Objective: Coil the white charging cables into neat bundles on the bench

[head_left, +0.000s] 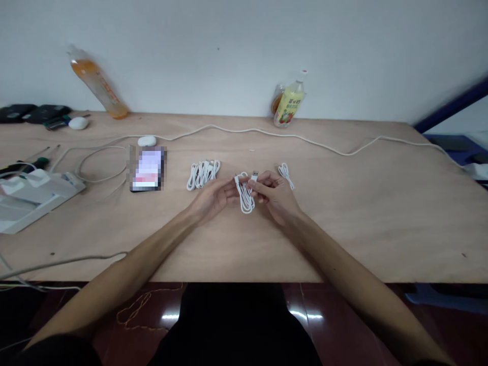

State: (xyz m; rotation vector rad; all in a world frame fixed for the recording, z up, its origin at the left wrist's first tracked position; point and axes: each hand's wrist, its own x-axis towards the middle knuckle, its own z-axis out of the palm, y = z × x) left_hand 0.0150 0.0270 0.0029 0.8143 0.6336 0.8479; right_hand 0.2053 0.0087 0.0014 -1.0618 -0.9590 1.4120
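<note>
A white coiled cable point(247, 199) hangs between my two hands, above the wooden table point(244, 249). My left hand point(214, 199) has its fingertips against the left side of the coil. The thumb and fingers of my right hand point(276, 195) pinch the cable near its USB plug point(254, 175). Behind my left hand lie several bundled white cables point(203, 174). One small white cable bundle point(285, 175) rests just beyond my right hand.
A phone point(148, 169), an earbud case point(147, 141) and a white rack point(38, 195) are at left. An orange bottle point(99, 86) and a yellow bottle point(290, 104) stand by the wall. A long white cord point(244, 130) crosses the table's back.
</note>
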